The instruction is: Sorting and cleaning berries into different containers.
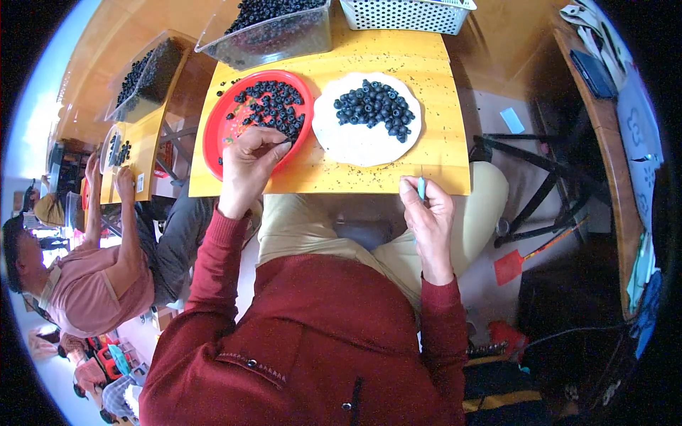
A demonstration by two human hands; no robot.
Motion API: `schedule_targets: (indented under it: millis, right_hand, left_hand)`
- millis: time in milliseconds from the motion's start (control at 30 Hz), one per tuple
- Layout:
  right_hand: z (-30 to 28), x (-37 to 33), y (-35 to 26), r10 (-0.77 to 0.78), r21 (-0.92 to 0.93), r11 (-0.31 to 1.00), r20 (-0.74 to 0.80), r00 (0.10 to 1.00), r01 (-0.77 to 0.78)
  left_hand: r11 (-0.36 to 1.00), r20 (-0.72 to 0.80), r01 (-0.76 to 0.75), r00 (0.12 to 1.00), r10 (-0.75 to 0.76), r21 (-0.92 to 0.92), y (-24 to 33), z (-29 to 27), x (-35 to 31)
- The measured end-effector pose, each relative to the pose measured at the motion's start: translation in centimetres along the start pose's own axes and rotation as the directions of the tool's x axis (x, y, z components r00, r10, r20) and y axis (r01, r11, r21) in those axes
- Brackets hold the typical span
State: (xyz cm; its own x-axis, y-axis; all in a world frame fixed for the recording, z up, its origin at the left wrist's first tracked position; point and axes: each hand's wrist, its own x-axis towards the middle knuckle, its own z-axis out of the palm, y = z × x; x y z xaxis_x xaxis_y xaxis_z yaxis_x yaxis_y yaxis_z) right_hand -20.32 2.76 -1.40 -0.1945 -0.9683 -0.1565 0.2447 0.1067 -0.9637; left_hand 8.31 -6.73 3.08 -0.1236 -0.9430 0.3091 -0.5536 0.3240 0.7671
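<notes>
My left hand (pixel 252 160) is over the near edge of a red oval tray (pixel 213 145), thumb and forefinger pinched on a small dark piece at their tips. Many round blue-black pieces (pixel 273 99), blueberry-like with ringed ends, lie in that tray. To its right, a white scalloped plate (pixel 344 145) bears a heap of the same round pieces (pixel 374 106). At the table's front edge, my right hand (pixel 430 213) is closed around a slim light-green tool (pixel 421 188), its thin tip pointing up.
Brown crumbs dot the wooden tabletop (pixel 433 128). At the back stand a clear bin (pixel 284 50) of dark pieces and a white perforated basket (pixel 405 18). On the left, another person (pixel 106 277) works at a neighbouring table. A red fly swatter (pixel 509 267) lies low on the right.
</notes>
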Motion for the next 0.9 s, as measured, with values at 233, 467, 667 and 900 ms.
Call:
schedule_targets:
  millis: [233, 467, 667, 900]
  right_hand:
    - [-0.3, -0.3, 1.8, -0.043, -0.029, 0.999, -0.033, 0.999, 0.042]
    - [-1.4, -0.9, 2.0, 0.019, 0.068, 0.998, -0.092, 0.996, -0.013]
    - [-1.9, -1.5, 2.0, 0.015, 0.048, 0.999, -0.100, 0.995, -0.011]
    - [-2.6, -2.2, 2.0, 0.031, 0.135, 0.991, -0.128, 0.991, -0.014]
  left_hand:
    - [0.964, 0.053, -0.096, 0.995, 0.085, 0.248, 0.4, -0.4, 0.8]
    - [0.928, 0.157, -0.303, 0.949, 0.273, 0.218, 4.1, 4.4, 1.6]
    - [0.900, 0.255, -0.353, 0.923, 0.289, 0.257, 7.4, 11.6, 2.7]
    - [0.898, 0.323, -0.250, 0.937, 0.130, 0.363, 8.6, 13.9, 4.2]
